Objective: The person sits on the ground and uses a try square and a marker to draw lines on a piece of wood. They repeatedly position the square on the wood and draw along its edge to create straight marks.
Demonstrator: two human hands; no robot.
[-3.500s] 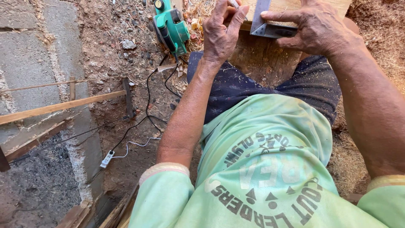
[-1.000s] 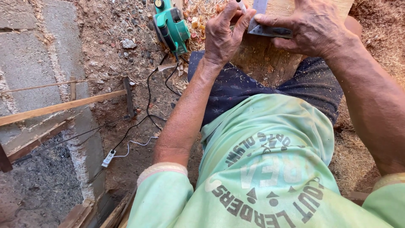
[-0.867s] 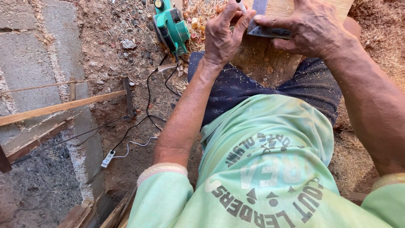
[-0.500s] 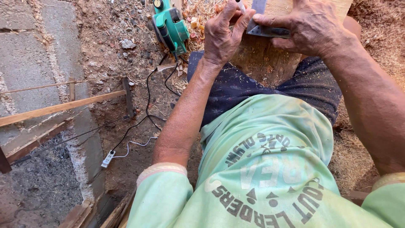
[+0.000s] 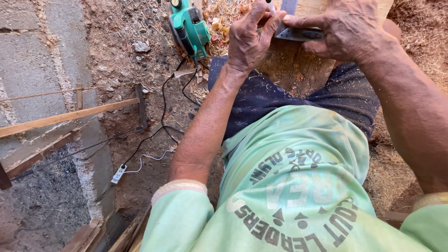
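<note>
My left hand is closed on a thin white marker whose tip reaches the top edge of the view. My right hand presses a dark metal square flat on a wooden board that lies over my lap. The fingers of both hands nearly touch at the square's left end. Much of the board and the square is hidden under my hands and cut off by the frame's top.
A green electric planer lies on the dirt to the left of my hands, its black cord running down to a white plug strip. Wooden slats lean by a block wall. Sawdust covers the ground at right.
My left hand has curled tighter around the marker and shifted right, close to the square. The right hand has slid slightly up with the square.
</note>
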